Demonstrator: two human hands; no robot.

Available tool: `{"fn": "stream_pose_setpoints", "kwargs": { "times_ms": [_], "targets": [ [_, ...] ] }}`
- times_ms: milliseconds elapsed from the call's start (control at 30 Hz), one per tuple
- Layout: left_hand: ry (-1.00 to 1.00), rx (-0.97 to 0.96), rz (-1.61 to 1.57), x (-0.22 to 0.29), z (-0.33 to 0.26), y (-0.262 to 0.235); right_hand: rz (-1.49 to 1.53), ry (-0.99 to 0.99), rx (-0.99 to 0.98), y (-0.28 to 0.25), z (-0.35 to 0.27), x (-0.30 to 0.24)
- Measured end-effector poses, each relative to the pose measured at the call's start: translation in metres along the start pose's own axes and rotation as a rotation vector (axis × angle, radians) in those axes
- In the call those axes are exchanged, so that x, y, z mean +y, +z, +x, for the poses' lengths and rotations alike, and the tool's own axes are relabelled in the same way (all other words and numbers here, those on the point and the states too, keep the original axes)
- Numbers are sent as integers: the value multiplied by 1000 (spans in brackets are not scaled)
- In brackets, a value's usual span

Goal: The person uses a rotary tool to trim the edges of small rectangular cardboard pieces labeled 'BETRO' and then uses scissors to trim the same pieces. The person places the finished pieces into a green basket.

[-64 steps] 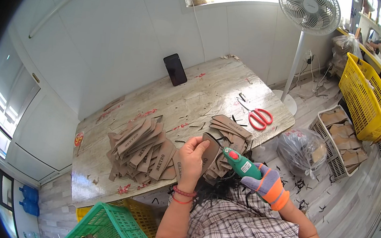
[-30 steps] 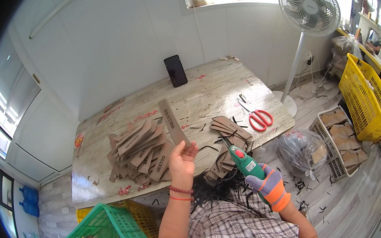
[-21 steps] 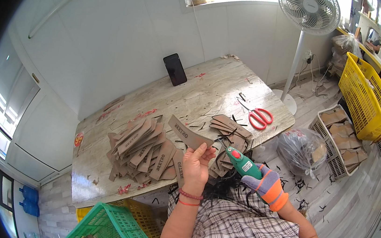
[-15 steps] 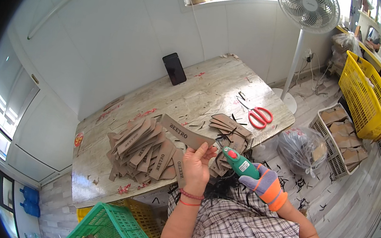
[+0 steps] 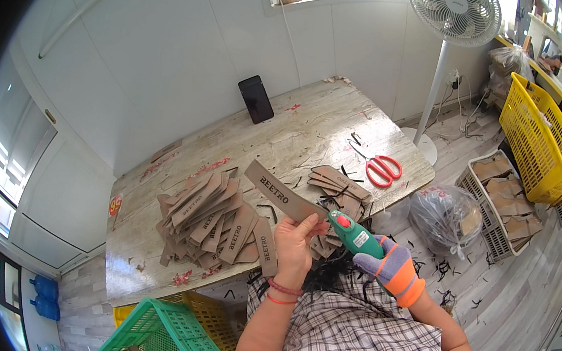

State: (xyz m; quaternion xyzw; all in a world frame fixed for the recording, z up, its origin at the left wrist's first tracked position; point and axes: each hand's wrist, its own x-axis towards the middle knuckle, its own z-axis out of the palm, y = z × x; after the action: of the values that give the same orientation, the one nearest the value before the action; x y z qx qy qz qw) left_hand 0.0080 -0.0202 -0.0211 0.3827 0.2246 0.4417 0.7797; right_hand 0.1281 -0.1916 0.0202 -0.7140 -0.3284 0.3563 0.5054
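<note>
My left hand (image 5: 295, 243) pinches a curved brown strip (image 5: 279, 188) with dark printing, thumb on its near end. The strip slants up to the left above the table. My right hand (image 5: 391, 271), in a grey and orange glove, is wrapped round a green handheld electric tool (image 5: 357, 236) with a red button. Its front end meets the strip's right end, and I cannot make out the tip. A loose heap of similar strips (image 5: 207, 219) lies left of my left hand. Beyond the tool sits a smaller pile of strips (image 5: 342, 186) with black scraps on it.
Red-handled scissors (image 5: 383, 171) lie on the table (image 5: 214, 150); a black phone (image 5: 256, 99) leans at the wall. A green crate (image 5: 159, 331) stands below left. Right are a plastic bag (image 5: 446, 218), a filled crate (image 5: 499, 207), a yellow crate (image 5: 541, 139) and a fan (image 5: 455, 15).
The strip in my left hand has shifted slightly right and down and tilts more steeply. The tool has moved a little right, its front still at the strip's end.
</note>
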Motion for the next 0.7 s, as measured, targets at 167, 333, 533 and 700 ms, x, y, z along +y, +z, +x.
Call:
{"fn": "stream_pose_setpoints", "kwargs": {
  "times_ms": [167,333,533,700],
  "targets": [
    [159,136,-16,33,17,-13,86,-8,58,-4,4,15],
    [176,291,-178,72,61,-36,190,66,97,-14,0,27],
    [189,22,1185,-51,76,-28,220,68,135,-21,-1,35],
    [449,227,1655,-54,117,17,255,94,147,-35,-6,39]
  ]
}}
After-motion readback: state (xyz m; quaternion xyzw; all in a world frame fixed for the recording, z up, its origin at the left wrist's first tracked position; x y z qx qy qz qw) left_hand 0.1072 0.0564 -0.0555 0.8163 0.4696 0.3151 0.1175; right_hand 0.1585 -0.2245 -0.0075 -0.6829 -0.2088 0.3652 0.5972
